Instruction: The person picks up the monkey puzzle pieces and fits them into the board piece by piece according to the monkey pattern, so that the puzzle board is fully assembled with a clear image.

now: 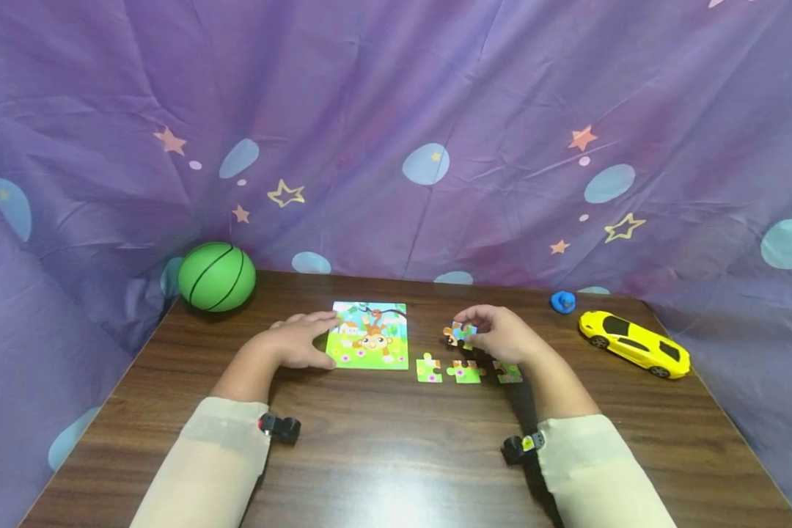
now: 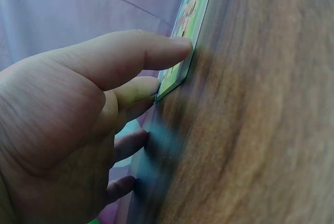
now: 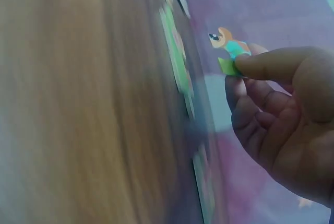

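Note:
In the head view a square puzzle board (image 1: 373,358) with a cartoon monkey picture lies flat on the table. My left hand (image 1: 298,342) rests at its left side, fingers fairly straight and spread. In the left wrist view the thumb (image 2: 169,50) touches the board's edge (image 2: 180,72) near a corner. Right of the board, my right hand (image 1: 500,336) pinches a jigsaw piece (image 1: 465,332) between thumb and fingers, above the table. The right wrist view shows that piece (image 3: 237,49) held up, orange, blue and green. Below it lie more jigsaw pieces (image 1: 429,369), one partly behind the right wrist.
A green ball (image 1: 217,277) with black lines sits at the back left. At the right are a blue rubber duck (image 1: 563,301) and a yellow toy car (image 1: 633,345). A purple patterned curtain (image 1: 369,88) hangs behind the wooden table (image 1: 369,418).

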{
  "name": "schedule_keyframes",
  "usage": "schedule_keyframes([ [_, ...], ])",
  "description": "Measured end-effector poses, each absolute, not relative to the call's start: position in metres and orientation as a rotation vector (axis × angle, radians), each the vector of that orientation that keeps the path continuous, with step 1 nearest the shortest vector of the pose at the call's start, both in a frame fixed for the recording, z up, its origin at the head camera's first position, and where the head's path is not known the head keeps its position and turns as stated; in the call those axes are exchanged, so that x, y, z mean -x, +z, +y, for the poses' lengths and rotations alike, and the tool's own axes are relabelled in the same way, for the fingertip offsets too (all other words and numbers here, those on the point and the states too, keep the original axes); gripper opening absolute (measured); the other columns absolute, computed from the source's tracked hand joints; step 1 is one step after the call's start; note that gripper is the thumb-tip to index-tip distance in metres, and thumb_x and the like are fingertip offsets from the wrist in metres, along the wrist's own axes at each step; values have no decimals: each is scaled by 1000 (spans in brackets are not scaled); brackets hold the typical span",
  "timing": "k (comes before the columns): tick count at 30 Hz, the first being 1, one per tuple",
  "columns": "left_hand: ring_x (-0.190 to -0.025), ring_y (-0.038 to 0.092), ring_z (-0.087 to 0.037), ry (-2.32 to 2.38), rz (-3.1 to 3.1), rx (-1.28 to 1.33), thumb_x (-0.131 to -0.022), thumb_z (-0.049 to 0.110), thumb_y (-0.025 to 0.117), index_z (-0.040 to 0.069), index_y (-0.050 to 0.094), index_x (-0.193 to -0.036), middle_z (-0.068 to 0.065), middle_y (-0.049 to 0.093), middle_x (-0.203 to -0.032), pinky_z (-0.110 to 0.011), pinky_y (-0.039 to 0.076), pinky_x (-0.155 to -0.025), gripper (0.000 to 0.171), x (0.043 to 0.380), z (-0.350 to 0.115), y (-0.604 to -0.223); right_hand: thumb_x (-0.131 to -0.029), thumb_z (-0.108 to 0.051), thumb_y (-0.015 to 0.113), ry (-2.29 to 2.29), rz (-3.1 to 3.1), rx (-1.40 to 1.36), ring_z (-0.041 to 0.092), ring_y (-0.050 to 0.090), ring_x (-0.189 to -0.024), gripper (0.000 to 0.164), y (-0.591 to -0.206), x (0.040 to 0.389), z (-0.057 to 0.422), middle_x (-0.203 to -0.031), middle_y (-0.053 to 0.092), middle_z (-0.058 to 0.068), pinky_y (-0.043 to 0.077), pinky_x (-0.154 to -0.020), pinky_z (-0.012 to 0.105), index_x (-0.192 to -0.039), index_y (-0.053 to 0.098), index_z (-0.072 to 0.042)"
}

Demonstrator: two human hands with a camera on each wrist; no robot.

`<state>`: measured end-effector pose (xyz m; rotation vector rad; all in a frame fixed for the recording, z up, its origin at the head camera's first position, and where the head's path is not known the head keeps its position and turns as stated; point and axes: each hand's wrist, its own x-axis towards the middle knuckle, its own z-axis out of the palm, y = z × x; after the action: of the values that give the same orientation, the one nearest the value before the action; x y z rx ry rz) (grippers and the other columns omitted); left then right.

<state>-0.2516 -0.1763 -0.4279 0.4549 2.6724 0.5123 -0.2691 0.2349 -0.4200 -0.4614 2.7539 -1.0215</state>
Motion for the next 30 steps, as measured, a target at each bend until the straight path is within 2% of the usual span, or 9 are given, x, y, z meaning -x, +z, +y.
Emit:
schedule_keyframes([
  [4,-164,23,-46,520,2674,-451,-87,51,75,25,34,-170,1,25,-180,-81,17,-126,96,251,-176,-428,-94,-8,76,-1052,2718,517,19,69,-101,32,-419,266,212,-114,74,7,56,-89,35,-125,75,-16],
  [6,-164,23,-46,522,2674,-451,-86,51,75,25,34,-170,0,25,-180,-81,17,-126,96,251,-176,-428,-94,-8,76,-1075,2696,521,20,70,-99,33,-421,266,203,-114,74,7,59,-82,37,-125,75,-17],
  [11,-164,22,-47,517,2674,-446,-86,51,75,25,34,-169,0,25,-180,-82,15,-125,97,251,-176,-427,-94,-8,77,-1084,2657,558,17,71,-99,33,-424,271,183,-116,75,6,60,-77,33,-124,76,-19],
  [13,-164,22,-47,513,2676,-444,-87,51,75,25,34,-170,0,24,-180,-82,15,-125,96,250,-176,-427,-93,-9,78,-1067,2660,586,17,71,-100,33,-425,275,175,-115,76,4,59,-84,32,-124,76,-19],
  [20,-164,23,-47,515,2679,-445,-87,51,76,24,35,-169,0,25,-180,-82,16,-125,96,249,-175,-426,-92,-8,78,-1023,2654,650,16,69,-101,31,-425,288,151,-114,77,3,58,-95,38,-121,77,-18],
  [26,-163,24,-48,514,2684,-457,-86,51,76,23,36,-169,0,26,-180,-82,17,-125,96,250,-176,-427,-91,-7,78,-986,2667,685,15,68,-102,30,-426,296,136,-112,76,2,57,-96,36,-119,78,-18],
  [28,-163,24,-48,513,2685,-460,-86,51,76,23,36,-169,0,26,-180,-82,18,-124,96,250,-176,-427,-90,-5,77,-996,2652,673,15,68,-96,31,-427,299,132,-111,76,4,59,-90,34,-119,78,-17],
  [30,-163,24,-47,511,2688,-462,-86,51,75,23,36,-169,0,26,-180,-82,18,-124,96,251,-176,-428,-90,-4,77,-999,2645,661,17,70,-99,32,-426,300,128,-113,77,4,60,-92,36,-119,78,-17],
])
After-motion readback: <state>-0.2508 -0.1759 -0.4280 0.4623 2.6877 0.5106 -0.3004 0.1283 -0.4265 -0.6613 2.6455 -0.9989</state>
